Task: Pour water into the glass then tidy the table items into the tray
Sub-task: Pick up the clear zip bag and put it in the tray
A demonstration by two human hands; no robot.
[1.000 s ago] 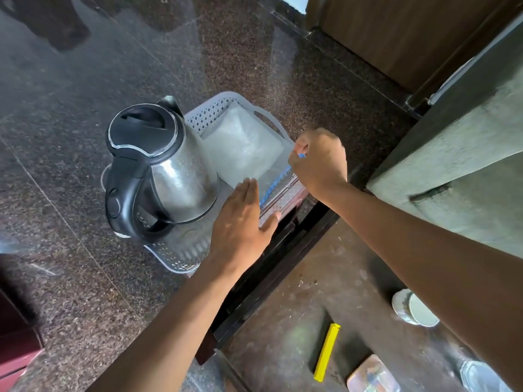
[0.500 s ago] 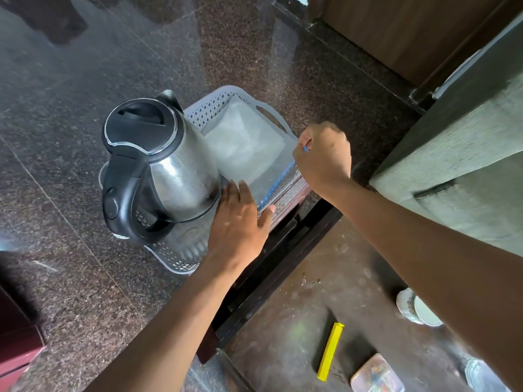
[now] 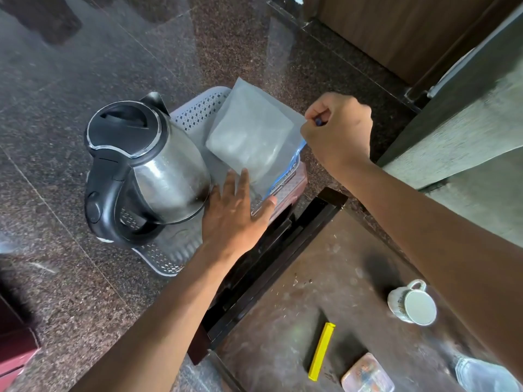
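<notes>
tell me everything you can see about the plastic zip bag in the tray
The zip bag is translucent, frosted plastic with a blue zip strip along its near edge. It lies tilted in the perforated grey tray, beside the steel kettle, its far corner sticking out over the rim. The right hand pinches its right corner; the left hand rests flat at its near edge. Contents unclear.

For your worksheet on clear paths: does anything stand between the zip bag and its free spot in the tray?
Nothing visible does. The right hand pinches the bag by its corner, over the tray. The kettle fills the tray's other side, beside the bag's spot. The left hand lies flat at the near rim.
</notes>
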